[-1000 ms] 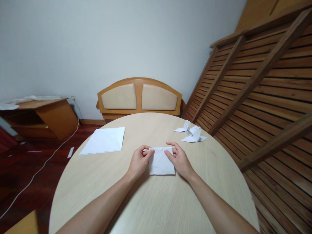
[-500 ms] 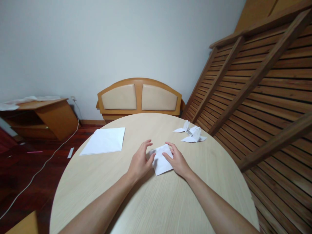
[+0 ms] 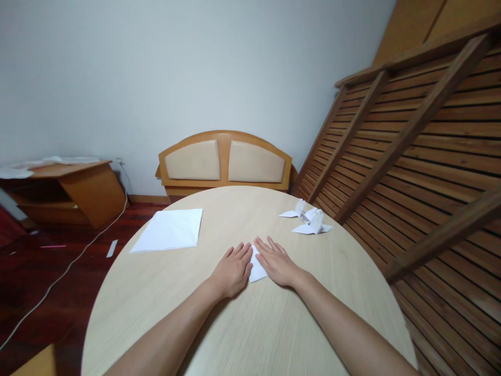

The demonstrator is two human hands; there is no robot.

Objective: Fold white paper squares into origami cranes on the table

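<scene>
A small folded sheet of white paper (image 3: 257,269) lies on the round table (image 3: 250,334), partly covered by both hands. My left hand (image 3: 234,270) rests flat along its left edge, fingers stretched out and pointing away from me. Over the right part of the paper lies my right hand (image 3: 278,262), also flat, with its fingers extended. Neither hand grips the paper. Beyond my right hand stand a few folded white paper figures (image 3: 313,221), close together and partly overlapping.
A stack of white paper sheets (image 3: 168,230) lies at the table's left. Behind the table is a headboard (image 3: 225,159). A slatted wooden frame (image 3: 415,156) leans along the right side. On the left are a wooden desk (image 3: 86,193) and a white cable (image 3: 74,266) on the floor.
Both hands have gone from curled around the paper's edges to lying flat, the right one across it. The paper now rests lower, more covered. The view has tilted slightly upward.
</scene>
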